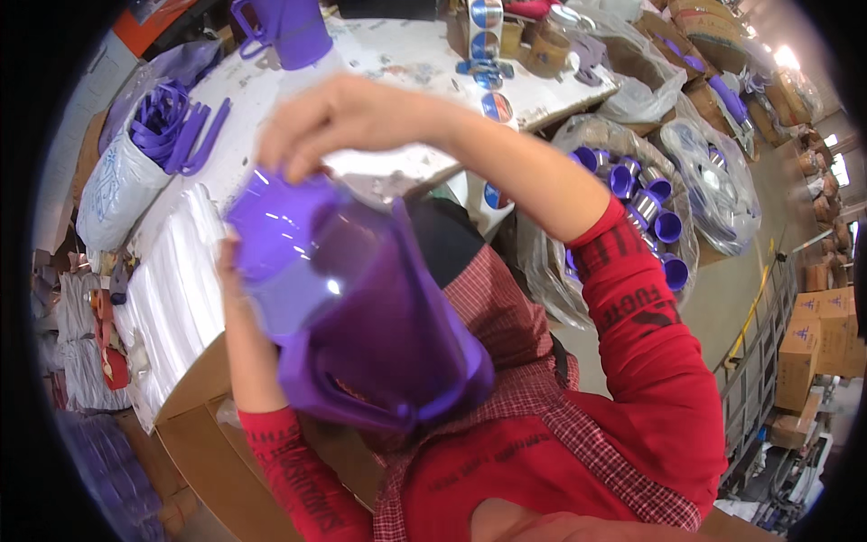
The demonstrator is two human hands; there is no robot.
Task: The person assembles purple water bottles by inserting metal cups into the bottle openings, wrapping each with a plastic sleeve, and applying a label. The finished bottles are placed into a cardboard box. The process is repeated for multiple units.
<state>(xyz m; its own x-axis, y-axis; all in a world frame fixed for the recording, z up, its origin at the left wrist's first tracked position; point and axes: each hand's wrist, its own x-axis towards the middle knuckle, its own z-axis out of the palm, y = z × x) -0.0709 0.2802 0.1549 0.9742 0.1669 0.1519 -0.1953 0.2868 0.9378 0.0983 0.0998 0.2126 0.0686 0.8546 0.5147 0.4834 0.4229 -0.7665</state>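
Note:
A large purple plastic jug (388,307) is tilted between my two hands, close in front of my chest. Its handle side points down toward my lap. The raised end, toward the table, looks glossy and partly see-through; whether that is a film or the jug's own wall I cannot tell. My right hand (330,126) reaches across from above, its bent fingers on the edge of that end, blurred by motion. My left hand (231,271) grips the jug's left side, with most of its fingers hidden behind it.
Another purple jug (293,32) stands on the white table (388,59). To the left are a bag of purple strips (158,126) and stacked white plastic sleeves (176,289). A plastic-lined container of purple-and-silver cups (646,203) sits at right, and an open carton (203,406) lies below.

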